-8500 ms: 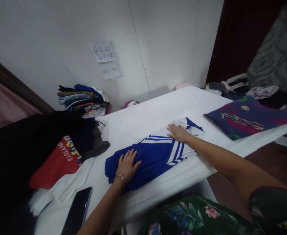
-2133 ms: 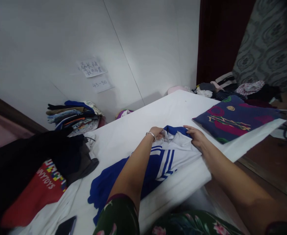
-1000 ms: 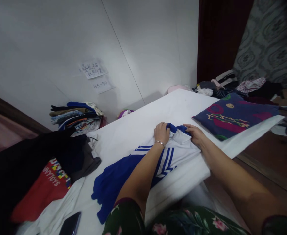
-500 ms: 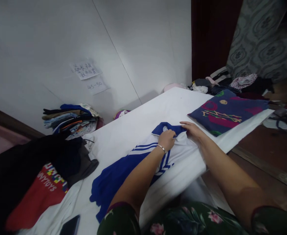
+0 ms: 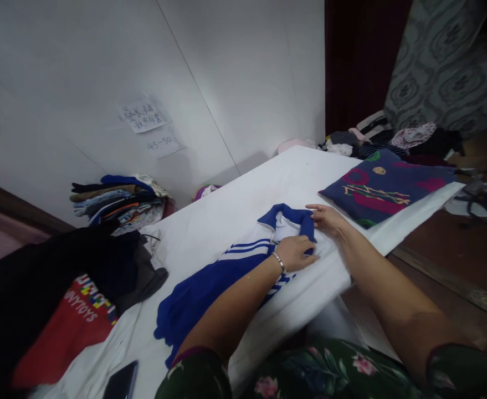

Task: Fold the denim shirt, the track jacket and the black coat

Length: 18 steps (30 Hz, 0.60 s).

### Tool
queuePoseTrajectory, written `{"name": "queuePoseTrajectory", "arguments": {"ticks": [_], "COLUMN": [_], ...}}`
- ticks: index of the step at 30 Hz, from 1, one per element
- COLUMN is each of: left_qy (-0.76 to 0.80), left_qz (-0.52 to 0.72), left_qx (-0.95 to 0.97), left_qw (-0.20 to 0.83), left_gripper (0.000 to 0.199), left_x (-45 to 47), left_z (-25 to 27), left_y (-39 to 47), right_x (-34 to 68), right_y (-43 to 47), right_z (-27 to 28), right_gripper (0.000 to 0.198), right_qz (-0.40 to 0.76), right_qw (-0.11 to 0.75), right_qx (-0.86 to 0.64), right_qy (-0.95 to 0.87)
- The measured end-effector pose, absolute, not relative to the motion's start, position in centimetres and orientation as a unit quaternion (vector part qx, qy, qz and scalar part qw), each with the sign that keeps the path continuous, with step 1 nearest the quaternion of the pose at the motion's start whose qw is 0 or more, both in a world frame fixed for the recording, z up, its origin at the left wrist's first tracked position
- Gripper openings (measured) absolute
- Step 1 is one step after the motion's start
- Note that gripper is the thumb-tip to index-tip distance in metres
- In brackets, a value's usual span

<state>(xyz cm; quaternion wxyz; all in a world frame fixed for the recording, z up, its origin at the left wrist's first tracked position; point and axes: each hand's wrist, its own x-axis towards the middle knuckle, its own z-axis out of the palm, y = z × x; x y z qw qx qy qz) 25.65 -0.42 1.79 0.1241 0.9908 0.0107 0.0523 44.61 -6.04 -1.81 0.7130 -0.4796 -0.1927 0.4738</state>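
A blue and white polo shirt (image 5: 222,284) with striped panels lies on the white table, its body stretching toward the lower left. Its blue collar (image 5: 283,210) stands open in a loop at the neck. My left hand (image 5: 295,253), with a silver bracelet at the wrist, is at the front of the collar; a bit of blue cloth shows between its thumb and fingers. At the collar's right end, my right hand (image 5: 326,219) pinches the edge, one finger stretched out over it. My left forearm covers part of the shirt.
A dark blue patterned garment (image 5: 376,188) lies flat at the right of the white table (image 5: 297,172). Folded clothes (image 5: 121,202) are stacked by the wall. Dark clothes and a red garment (image 5: 71,332) lie left, near a phone (image 5: 121,381). More clothes (image 5: 376,130) are heaped behind.
My left hand has moved right and down across the collar, from its middle to its right front. The collar has opened into a wider loop. My right hand stays at its right end.
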Motion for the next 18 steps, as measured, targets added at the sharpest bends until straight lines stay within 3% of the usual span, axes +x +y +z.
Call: {"name": "queuePoseTrajectory", "arguments": {"ticks": [5,9,12,18], "left_qy": [0.254,0.299,0.315,0.289], "left_qz": [0.145,0.032,0.029,-0.004], "left_qx": [0.924,0.902,0.915,0.944], "left_qw": [0.247,0.309,0.249,0.161], "left_gripper": [0.028,0.03,0.021,0.027], "left_x": [27.2,28.7,29.2,29.5], "left_z": [1.9,1.6,1.6,1.1], "left_y": [0.6,0.9,0.3,-0.6], "right_x": [44.8,44.7,44.6,44.9], "right_y": [-6.1,-6.0,-5.6,-4.9], "right_z": [-1.6,-1.8,-2.2,-3.0], "right_gripper": [0.041,0.047,0.046,0.032], "right_qz": [0.48,0.501,0.476,0.26], "right_qw": [0.718,0.717,0.722,0.748], "right_qx": [-0.469,-0.446,-0.468,-0.575], "right_qy": [-0.183,-0.189,-0.182,-0.206]}}
